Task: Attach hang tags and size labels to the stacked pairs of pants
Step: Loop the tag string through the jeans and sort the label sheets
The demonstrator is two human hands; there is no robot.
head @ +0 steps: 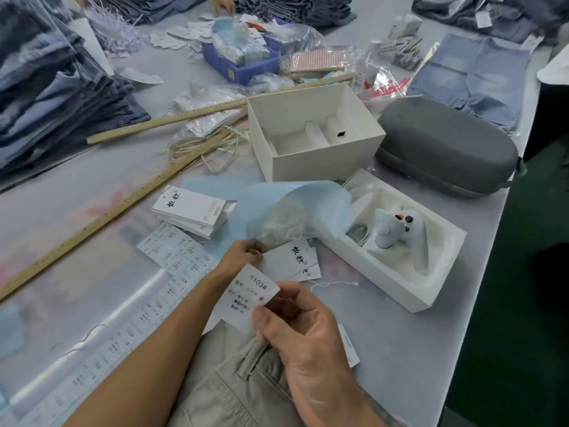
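Observation:
My right hand [303, 331] pinches a white size label [251, 292] printed "1103#" and "M" above a pair of beige pants [234, 392] at the near table edge. My left hand [243, 255] reaches forward and grips a white hang tag [292, 261] with black brush writing, beside a clear bag of loops [280, 226] on blue paper. A thin white string [334, 285] lies to the right of the tag. A stack of hang tags [189, 214] and sheets of size labels [175, 251] lie to the left.
Two wooden rulers [92, 224] cross the table. An open white box [314, 134], a grey case [446, 149] and a tray with a white controller [397, 232] sit right. Folded denim stacks [55, 97] stand far left; a blue bin [243, 61] and another person's hand [223, 4] are behind.

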